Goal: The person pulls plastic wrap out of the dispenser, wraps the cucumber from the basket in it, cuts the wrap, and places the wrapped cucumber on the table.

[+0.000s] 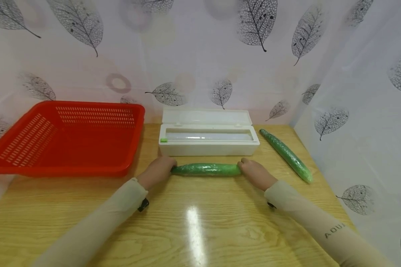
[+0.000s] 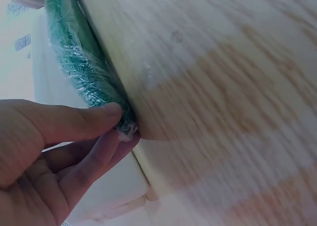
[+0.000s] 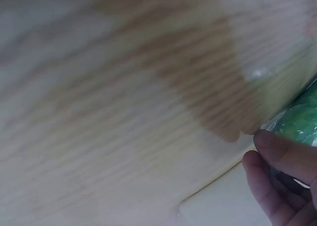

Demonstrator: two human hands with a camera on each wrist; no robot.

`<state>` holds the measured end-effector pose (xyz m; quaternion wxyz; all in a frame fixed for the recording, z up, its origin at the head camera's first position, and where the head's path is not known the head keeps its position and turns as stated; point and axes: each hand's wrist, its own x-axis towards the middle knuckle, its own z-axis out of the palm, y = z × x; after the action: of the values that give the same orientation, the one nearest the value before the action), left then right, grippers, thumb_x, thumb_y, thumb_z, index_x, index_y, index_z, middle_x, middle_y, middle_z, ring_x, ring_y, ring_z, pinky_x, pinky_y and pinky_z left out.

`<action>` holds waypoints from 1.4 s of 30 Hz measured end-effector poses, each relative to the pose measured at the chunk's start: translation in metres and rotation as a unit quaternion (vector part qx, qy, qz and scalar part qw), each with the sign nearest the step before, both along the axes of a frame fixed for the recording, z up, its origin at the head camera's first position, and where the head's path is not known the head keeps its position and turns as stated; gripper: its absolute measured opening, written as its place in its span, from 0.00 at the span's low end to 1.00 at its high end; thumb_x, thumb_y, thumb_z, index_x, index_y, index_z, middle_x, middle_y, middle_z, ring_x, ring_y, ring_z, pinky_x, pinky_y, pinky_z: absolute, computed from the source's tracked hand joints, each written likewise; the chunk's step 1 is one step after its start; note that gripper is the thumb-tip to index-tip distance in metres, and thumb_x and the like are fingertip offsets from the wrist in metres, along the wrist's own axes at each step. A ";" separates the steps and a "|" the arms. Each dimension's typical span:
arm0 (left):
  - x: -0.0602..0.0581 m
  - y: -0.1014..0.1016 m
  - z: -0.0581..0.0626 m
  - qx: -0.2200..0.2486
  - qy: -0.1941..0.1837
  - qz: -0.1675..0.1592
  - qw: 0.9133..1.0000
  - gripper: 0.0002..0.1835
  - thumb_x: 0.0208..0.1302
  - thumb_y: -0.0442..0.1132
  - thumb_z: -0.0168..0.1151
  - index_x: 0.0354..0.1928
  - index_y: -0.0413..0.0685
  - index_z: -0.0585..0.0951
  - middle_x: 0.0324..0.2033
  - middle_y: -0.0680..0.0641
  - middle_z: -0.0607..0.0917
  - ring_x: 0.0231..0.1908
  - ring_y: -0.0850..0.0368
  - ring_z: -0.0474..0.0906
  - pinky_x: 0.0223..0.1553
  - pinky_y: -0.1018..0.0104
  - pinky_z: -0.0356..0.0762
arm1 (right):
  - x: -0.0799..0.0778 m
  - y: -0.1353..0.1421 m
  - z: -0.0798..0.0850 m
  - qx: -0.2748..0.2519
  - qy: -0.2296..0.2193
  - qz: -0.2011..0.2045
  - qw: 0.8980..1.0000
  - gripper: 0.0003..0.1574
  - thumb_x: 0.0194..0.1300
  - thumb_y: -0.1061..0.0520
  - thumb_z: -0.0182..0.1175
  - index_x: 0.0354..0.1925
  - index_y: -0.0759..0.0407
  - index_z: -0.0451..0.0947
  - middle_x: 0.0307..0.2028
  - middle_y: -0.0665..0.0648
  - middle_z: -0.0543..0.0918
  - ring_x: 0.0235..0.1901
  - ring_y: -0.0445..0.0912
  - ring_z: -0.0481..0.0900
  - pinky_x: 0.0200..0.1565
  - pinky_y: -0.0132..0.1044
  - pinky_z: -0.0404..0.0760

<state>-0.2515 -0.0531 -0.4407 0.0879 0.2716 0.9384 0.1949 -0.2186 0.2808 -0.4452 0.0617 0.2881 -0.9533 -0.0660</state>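
Observation:
A green cucumber (image 1: 207,169) in clear plastic wrap lies crosswise on the wooden table, in front of a white cling film box (image 1: 209,148). At its left end my left hand (image 1: 158,171) pinches the tip; in the left wrist view the thumb (image 2: 106,116) presses on crinkled wrap. My right hand (image 1: 256,173) is at the other end. In the right wrist view its thumb and forefinger (image 3: 257,171) pinch at the edge of the wrap, beside the cucumber (image 3: 299,119). Part of that grip is hidden.
A second wrapped cucumber (image 1: 287,155) lies slanted at the right of the table (image 1: 233,230). To the left stands a red plastic basket (image 1: 73,170). The film box's lid (image 1: 207,116) is raised, and a green slider (image 1: 163,140) sits on its left. A leaf-patterned curtain (image 1: 193,55) hangs behind.

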 end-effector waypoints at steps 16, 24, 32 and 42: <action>-0.003 -0.004 -0.001 -0.013 0.023 -0.029 0.999 0.10 0.52 0.28 0.64 0.38 0.44 0.79 0.31 0.50 0.81 0.30 0.57 0.72 0.33 0.62 0.76 | -0.004 0.013 0.012 -0.136 -0.194 -0.114 0.965 0.37 0.55 0.59 0.67 0.62 0.66 0.66 0.55 0.66 0.77 0.52 0.59 0.78 0.55 0.53 0.75; -0.002 -0.003 -0.004 -0.007 0.043 -0.007 0.999 0.12 0.54 0.26 0.61 0.41 0.44 0.81 0.36 0.48 0.83 0.36 0.55 0.77 0.37 0.57 0.79 | -0.010 0.009 0.006 -0.132 -0.154 -0.106 0.974 0.14 0.60 0.66 0.60 0.46 0.68 0.77 0.42 0.63 0.83 0.44 0.55 0.82 0.48 0.47 0.80; -0.004 -0.001 -0.004 0.011 0.036 0.009 0.999 0.11 0.55 0.25 0.59 0.39 0.44 0.83 0.35 0.49 0.85 0.34 0.56 0.78 0.38 0.60 0.79 | -0.013 0.000 -0.002 -0.069 -0.095 -0.114 0.987 0.15 0.66 0.70 0.48 0.49 0.71 0.76 0.46 0.66 0.80 0.46 0.56 0.75 0.51 0.47 0.77; -0.005 0.001 -0.010 0.016 0.081 -0.004 0.997 0.10 0.56 0.25 0.58 0.37 0.45 0.82 0.35 0.48 0.85 0.33 0.56 0.78 0.37 0.60 0.79 | -0.021 -0.001 -0.003 -0.108 -0.165 -0.140 0.970 0.15 0.64 0.69 0.53 0.49 0.72 0.75 0.44 0.67 0.79 0.47 0.58 0.78 0.52 0.49 0.77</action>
<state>-0.2562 -0.0521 -0.4510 0.0078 0.2914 0.9381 0.1872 -0.2395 0.2800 -0.4479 -0.0752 0.1508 -0.9827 0.0775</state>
